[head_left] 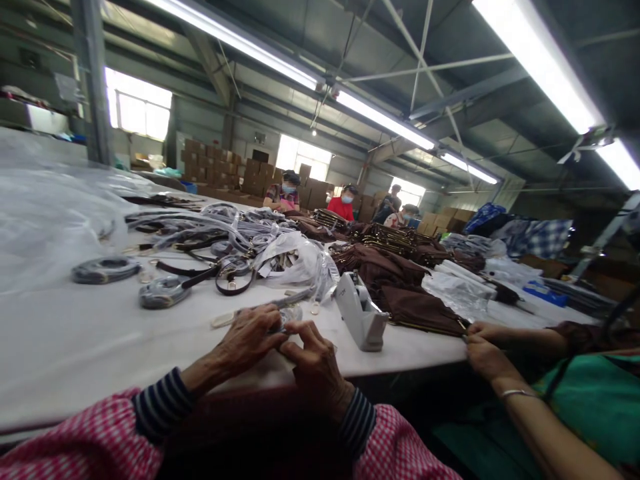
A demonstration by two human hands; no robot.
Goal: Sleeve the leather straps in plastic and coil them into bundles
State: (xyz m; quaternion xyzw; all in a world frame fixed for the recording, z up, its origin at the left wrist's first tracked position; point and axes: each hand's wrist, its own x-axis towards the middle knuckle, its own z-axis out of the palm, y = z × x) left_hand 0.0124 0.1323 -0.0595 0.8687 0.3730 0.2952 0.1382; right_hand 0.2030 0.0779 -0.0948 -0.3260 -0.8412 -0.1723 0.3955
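My left hand (249,341) and my right hand (317,363) meet at the near edge of a long white table (90,347). Both have their fingers pinched together on a small clear-wrapped item (284,319) that lies between them; I cannot make out what is inside the wrap. A white tape dispenser (359,312) stands just right of my right hand. A pile of bagged straps (220,233) lies further back on the table.
A co-worker's hands (483,343) work on brown cloth (415,303) at my right. Rolled straps (105,269) lie at the left. More brown goods, clear bags and other people fill the far table. Cardboard boxes stand at the back.
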